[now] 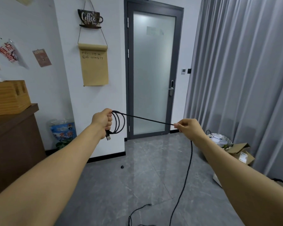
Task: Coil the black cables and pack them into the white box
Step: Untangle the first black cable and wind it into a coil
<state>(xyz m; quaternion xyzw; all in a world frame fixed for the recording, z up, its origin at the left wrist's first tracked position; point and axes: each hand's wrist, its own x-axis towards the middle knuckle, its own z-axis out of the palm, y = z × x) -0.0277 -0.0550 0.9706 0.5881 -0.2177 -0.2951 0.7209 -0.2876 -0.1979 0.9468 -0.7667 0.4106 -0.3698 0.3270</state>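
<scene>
Both arms reach forward at chest height over a grey tiled floor [145, 173] with a glossy, faintly veined finish. The left hand [103, 120] is clenched round several loops of the black cable [147, 119], the coil hanging just right of its fingers and a USB plug [108, 137] dangling below the fist. From the coil a taut run of cable crosses to the right hand [187, 127], which pinches it between thumb and fingertips; below that hand the cable drops to the floor and trails toward the bottom edge, where more slack lies in loose curves (one free end shows on the tiles beneath the gap between the arms).

Beyond the hands stands a frosted glass door [153, 70] in a dark grey frame. Right of the right hand hang long grey curtains [243, 70], with a woven basket [220, 140] and an open cardboard box [241, 153] on the floor at their foot. Left of the left hand is a dark wooden cabinet [15, 144] carrying a light wooden block, and on the white wall above hang a coffee sign [90, 18] and a brown paper roll [95, 66].
</scene>
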